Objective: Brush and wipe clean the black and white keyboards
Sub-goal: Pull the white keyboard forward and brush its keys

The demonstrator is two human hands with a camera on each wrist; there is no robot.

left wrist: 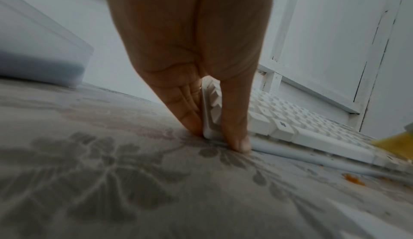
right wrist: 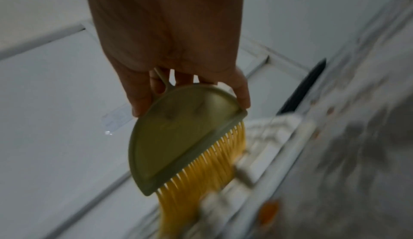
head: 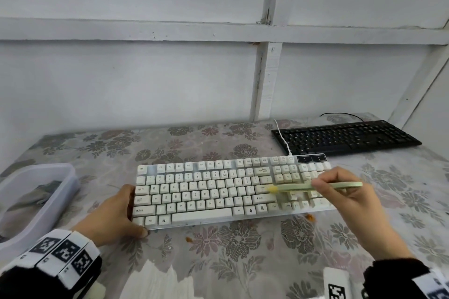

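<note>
1. The surface (head: 218, 257), under a floral cloth, ends at a white panelled wall (head: 145, 80) at the back and a slanted white panel at the far right; bare cloth lies between the white keyboard (head: 228, 192) and the near edge.
2. A translucent plastic tub (head: 36, 192) sits at the left edge, well apart from the white keyboard; there is open cloth between them.
3. The black keyboard (head: 345, 138) lies at the back right, close to the wall, just behind the white keyboard's far right corner. A white cable (head: 283, 138) runs over its left end.
4. Left grip: the left hand (head: 114, 213) clasps the white keyboard's left end, thumb (left wrist: 236, 133) on the front edge at the corner and fingers (left wrist: 187, 112) against the left side edge.
5. Right grip: the right hand (head: 345, 192) is closed on a green half-round brush (head: 318, 186), fingers pinching its curved back.
6. The brush's yellow bristles (right wrist: 208, 168) point down onto the white keys on the right part of the keyboard, near the arrow keys; the exact keys are blurred.
7. Small orange crumbs (head: 311, 218) lie on the cloth just in front of the white keyboard.
</note>
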